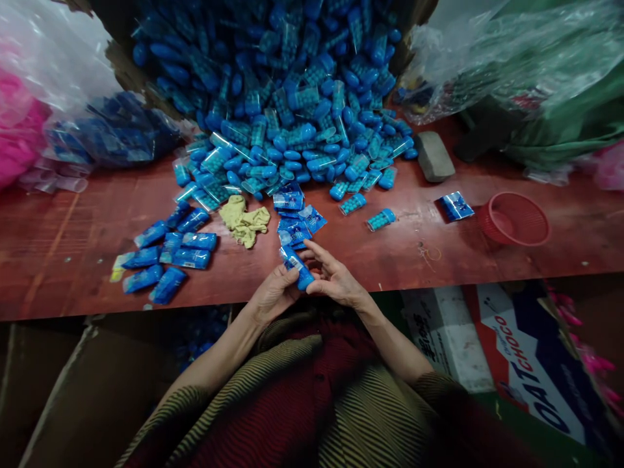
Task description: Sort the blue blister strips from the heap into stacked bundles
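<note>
A small blue-capped bottle in a blue printed sleeve (296,265) is held at the table's front edge. My left hand (273,292) grips it from the left, thumb on top. From the other side my right hand (337,278) holds it too, its thumb by the blue cap and its fingers curved along the far side. Just beyond lie flat blue printed sleeves (294,229) in a loose stack. Sleeved blue bottles (192,258) rest in a group to the left. Two unsleeved clear bottles with blue beads (381,220) lie to the right.
A large heap of blue-capped bottles (297,130) spills from a carton at the back. Crumpled yellow gloves (244,220), a grey block (435,156), a blue packet (456,206) and a red basket (515,220) sit on the red table (341,260). Plastic bags (121,130) flank the heap.
</note>
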`<state>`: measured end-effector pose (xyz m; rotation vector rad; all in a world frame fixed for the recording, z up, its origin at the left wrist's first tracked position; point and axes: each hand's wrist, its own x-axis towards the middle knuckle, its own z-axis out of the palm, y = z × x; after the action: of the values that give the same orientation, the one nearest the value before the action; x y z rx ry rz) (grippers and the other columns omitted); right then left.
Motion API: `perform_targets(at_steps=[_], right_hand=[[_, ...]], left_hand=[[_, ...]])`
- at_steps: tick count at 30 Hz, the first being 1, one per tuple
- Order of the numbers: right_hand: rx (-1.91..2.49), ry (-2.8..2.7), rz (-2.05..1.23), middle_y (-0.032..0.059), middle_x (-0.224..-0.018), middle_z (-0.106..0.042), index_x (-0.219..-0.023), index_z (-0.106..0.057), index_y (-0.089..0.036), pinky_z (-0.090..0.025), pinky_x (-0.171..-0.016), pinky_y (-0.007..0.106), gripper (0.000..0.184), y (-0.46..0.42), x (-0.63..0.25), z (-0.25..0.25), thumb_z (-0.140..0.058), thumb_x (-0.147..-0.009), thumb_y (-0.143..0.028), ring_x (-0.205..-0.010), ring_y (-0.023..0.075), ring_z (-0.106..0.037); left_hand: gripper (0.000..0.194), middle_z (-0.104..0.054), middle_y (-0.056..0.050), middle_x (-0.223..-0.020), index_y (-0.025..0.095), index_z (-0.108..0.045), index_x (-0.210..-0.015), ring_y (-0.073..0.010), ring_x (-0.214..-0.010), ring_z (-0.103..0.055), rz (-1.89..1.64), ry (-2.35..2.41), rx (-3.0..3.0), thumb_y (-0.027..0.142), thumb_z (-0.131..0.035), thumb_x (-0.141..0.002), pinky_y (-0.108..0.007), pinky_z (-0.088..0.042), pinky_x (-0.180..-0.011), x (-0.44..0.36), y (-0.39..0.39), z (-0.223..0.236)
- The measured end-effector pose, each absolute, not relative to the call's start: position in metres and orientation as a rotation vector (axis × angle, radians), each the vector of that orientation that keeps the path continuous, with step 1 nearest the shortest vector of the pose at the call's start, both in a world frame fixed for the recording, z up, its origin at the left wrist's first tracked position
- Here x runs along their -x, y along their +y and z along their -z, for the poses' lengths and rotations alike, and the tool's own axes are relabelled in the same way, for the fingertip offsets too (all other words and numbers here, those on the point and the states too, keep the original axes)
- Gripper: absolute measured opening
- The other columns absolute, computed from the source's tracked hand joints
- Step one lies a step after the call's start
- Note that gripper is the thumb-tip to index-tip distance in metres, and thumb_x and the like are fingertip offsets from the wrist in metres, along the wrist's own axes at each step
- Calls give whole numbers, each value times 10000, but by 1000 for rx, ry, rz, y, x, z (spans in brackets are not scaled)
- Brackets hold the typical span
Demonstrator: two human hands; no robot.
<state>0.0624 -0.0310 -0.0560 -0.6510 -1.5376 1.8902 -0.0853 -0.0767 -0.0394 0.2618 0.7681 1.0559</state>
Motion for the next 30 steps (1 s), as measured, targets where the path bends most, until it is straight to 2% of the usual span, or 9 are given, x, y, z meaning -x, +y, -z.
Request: perform_targets(at_steps=[2, 5, 11, 13, 17, 22, 26, 30], right_hand=[[640, -1523, -1870, 44, -1248, -530, -1395, -372, -336, -535, -793, 284, 737, -32, -62, 57, -714, -742, -310, -985, 169, -594], [642, -1498, -1834, 48, -1241, -555, -1402, -361, -320, -535, -828, 314, 694, -33, -62, 58, -668, -779, -303, -1045, 187, -582], [614, -1494, -1854, 34, -1209, -583, -1417, -321, -333, -519, -879, 327, 740, -29, -67, 59, -682, -772, -298, -1066, 173, -587], [602, -1512, -1890, 34, -1216, -578, -1423, -303, -343, -521, -867, 325, 778, -27, -67, 57, -703, -757, -330, -1062, 175, -585], [556, -1504, -1957, 40, -1263, -551, -1416, -318, -351, -529, -828, 318, 823, -27, -64, 53, -737, -711, -409, -1036, 183, -594], [606, -1486, -1925, 40, -1201, -596, -1418, -325, -326, -493, -913, 367, 844, -28, -61, 55, -740, -693, -447, -1026, 187, -596], [693, -1445, -1834, 30, -1127, -631, -1400, -369, -289, -491, -914, 341, 717, -29, -61, 61, -676, -763, -410, -995, 170, -605], [740, -1443, -1725, 22, -1090, -636, -1382, -399, -268, -503, -854, 290, 632, -34, -56, 64, -621, -802, -384, -951, 153, -603]], left_hand=[[506, -711, -50, -828, 171, -642, -1072, -175, -766, -668, -1091, 785, -250, 373, -787, -630, -306, -503, -810, 80, -78, 37], [450, -711, -59, -866, 155, -657, -1028, -184, -803, -667, -1137, 836, -232, 373, -773, -652, -325, -504, -839, 76, -79, 33], [429, -717, -72, -888, 154, -666, -1001, -230, -877, -671, -1014, 836, -251, 263, -808, -611, -387, -502, -866, 89, -82, 23], [432, -720, -73, -882, 150, -677, -972, -232, -869, -674, -991, 827, -271, 243, -827, -577, -379, -498, -865, 93, -82, 22], [378, -716, -65, -777, 135, -707, -839, -208, -779, -674, -1021, 850, -277, 326, -842, -541, -321, -510, -798, 90, -84, 26], [336, -706, -46, -797, 152, -695, -822, -171, -778, -657, -1117, 872, -239, 356, -817, -584, -287, -503, -795, 78, -86, 31], [288, -707, -41, -832, 155, -678, -852, -178, -797, -663, -1149, 864, -239, 338, -777, -653, -346, -499, -858, 74, -87, 32], [306, -718, -49, -852, 142, -675, -902, -190, -824, -673, -1179, 869, -220, 304, -776, -662, -368, -486, -901, 72, -86, 32]])
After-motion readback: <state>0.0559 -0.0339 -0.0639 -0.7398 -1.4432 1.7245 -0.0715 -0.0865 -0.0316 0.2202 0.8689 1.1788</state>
